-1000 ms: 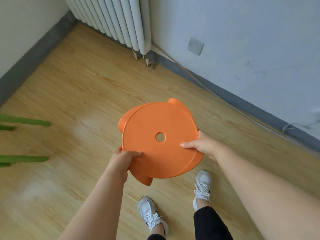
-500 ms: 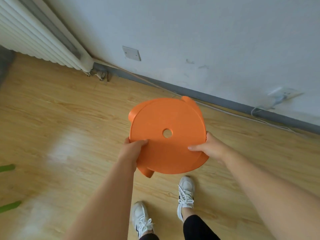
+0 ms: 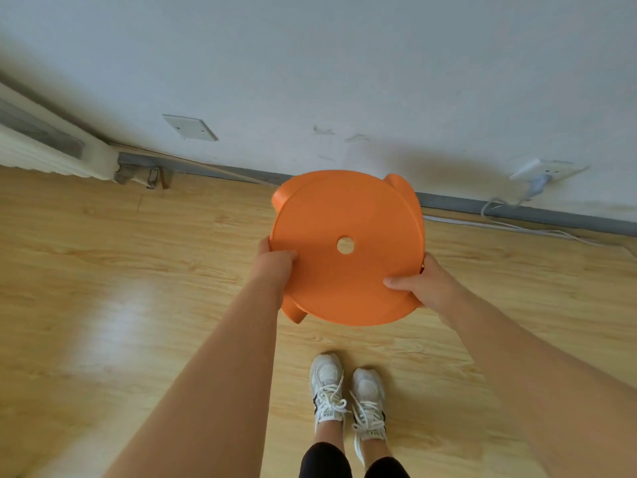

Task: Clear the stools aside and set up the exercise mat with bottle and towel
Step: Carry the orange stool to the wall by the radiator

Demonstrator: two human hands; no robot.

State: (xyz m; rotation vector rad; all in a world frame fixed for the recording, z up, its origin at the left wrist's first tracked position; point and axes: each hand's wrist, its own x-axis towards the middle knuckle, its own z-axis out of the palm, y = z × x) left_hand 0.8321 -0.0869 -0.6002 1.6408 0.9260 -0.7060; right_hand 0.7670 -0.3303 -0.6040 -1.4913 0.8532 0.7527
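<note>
Feet together in white sneakers [image 3: 348,391], a person grips the lifted orange stool [image 3: 344,208] by its rim with left hand [image 3: 275,262] and right hand [image 3: 418,288]. Having swung from the radiator [image 3: 51,157] to face the baseboard [image 3: 517,210], they look close to setting it down.

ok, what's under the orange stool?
Wooden floor, seen around the orange stool and through its centre hole. Leg tops poke past the rim. Hidden: the rest of the legs, and left hand and right hand fingers beneath the seat.
</note>
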